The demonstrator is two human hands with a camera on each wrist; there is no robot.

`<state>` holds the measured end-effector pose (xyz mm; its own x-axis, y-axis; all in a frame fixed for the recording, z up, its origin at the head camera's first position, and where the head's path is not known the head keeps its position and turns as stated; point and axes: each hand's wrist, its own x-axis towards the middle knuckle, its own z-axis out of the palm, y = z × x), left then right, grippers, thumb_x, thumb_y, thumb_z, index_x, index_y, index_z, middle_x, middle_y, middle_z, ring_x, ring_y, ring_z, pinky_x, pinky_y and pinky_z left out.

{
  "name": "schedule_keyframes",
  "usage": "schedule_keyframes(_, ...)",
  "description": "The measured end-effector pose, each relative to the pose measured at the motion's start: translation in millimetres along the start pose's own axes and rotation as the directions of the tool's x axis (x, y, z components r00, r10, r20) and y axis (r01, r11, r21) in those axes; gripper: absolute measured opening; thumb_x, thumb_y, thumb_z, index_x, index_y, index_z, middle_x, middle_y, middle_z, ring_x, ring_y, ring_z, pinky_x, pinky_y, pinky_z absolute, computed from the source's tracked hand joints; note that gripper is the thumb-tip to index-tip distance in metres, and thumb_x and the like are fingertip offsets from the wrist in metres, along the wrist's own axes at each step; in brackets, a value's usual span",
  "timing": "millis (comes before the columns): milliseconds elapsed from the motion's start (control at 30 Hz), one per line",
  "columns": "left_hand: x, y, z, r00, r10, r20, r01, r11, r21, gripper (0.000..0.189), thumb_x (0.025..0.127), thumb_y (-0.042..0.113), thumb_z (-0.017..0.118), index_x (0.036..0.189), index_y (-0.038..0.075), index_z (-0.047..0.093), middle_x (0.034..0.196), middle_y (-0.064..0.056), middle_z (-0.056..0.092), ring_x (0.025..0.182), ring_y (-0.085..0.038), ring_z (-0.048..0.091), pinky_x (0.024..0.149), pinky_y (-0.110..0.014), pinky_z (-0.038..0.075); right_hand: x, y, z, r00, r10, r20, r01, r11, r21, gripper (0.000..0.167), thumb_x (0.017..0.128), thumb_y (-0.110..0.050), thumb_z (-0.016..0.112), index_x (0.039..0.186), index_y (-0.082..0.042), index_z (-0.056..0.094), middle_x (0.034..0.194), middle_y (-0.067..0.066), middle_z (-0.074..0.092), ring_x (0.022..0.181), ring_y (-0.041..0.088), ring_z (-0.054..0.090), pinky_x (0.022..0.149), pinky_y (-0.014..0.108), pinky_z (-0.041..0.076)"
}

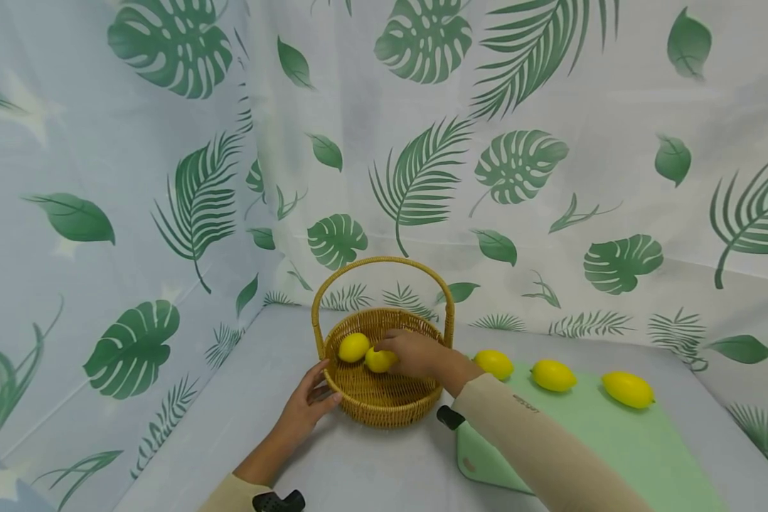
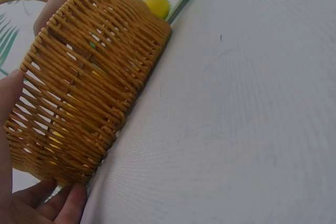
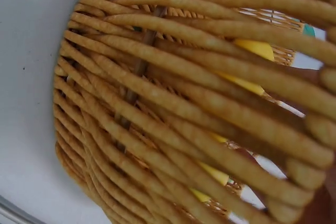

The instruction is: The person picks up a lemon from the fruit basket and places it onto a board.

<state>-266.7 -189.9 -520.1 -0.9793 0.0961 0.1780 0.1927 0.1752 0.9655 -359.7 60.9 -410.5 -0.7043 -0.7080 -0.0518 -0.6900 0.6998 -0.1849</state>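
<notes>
A round wicker basket (image 1: 387,414) with a tall arched handle (image 1: 384,260) stands on the white surface. My left hand (image 1: 304,407) holds its left side, thumb toward the front and fingers farther back. In the left wrist view, fingertips (image 2: 73,203) press against the woven wall. Reaching over the right rim, my right hand (image 1: 419,353) grips a yellow lemon (image 1: 377,360) inside the basket. Another lemon (image 1: 354,348) lies to its left, against the back-left wall. Through the weave, the right wrist view shows patches of yellow lemon (image 3: 257,49); the wicker hides most of the hand.
Right of the basket lies a light green cutting board (image 1: 621,444). Along its far edge sit three lemons: a left one (image 1: 491,363) partly behind my right forearm, a middle one (image 1: 553,375) and a right one (image 1: 628,390). Leaf-patterned sheets (image 1: 422,178) hang behind and to the left.
</notes>
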Motion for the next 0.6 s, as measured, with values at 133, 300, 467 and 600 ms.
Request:
schedule_keyframes(133,-0.7,0.3,-0.2,1.0,0.004,-0.005,-0.004,1.0,0.01,0.074,0.089,0.031,0.072,0.152,0.025,0.033,0.151,-0.018,0.034,0.129,-0.036,0.045,0.095,-0.047,0.047,3.4,-1,3,1.0,-0.005,-0.001,0.005,1.0,0.011,0.045,0.091,-0.022,0.071,0.135,-0.02,0.06,0.14,0.004,0.05,0.126,0.022,0.049,0.104,0.04,0.04)
schedule_keyframes(300,-1.2,1.1,-0.2,1.0,-0.011,-0.001,0.011,1.0,0.005,0.074,0.089,0.031,0.073,0.152,0.026,0.033,0.151,-0.019,0.033,0.129,-0.036,0.044,0.095,-0.048,0.046,8.1,-1,8,1.0,-0.022,-0.003,0.022,1.0,0.001,0.047,0.09,-0.022,0.073,0.135,-0.019,0.059,0.139,0.003,0.05,0.123,0.02,0.05,0.103,0.038,0.041)
schedule_keyframes(467,-1.5,2.4,-0.5,1.0,-0.015,0.011,0.015,1.0,0.006,0.074,0.09,0.033,0.072,0.152,0.026,0.032,0.152,-0.018,0.032,0.13,-0.036,0.043,0.097,-0.047,0.046,12.4,-2,13,0.999,-0.039,-0.003,0.039,0.999,-0.002,0.048,0.088,-0.019,0.074,0.134,-0.018,0.06,0.138,0.003,0.05,0.122,0.02,0.051,0.103,0.038,0.041)
schedule_keyframes(600,-1.1,4.4,-0.7,1.0,-0.027,0.013,0.027,1.0,0.008,0.076,0.09,0.035,0.071,0.153,0.026,0.03,0.152,-0.016,0.032,0.131,-0.035,0.043,0.097,-0.046,0.046,16.1,-2,17,0.999,-0.033,0.009,0.033,0.999,-0.019,0.051,0.089,-0.019,0.074,0.137,-0.018,0.058,0.143,0.003,0.047,0.128,0.022,0.047,0.105,0.039,0.039)
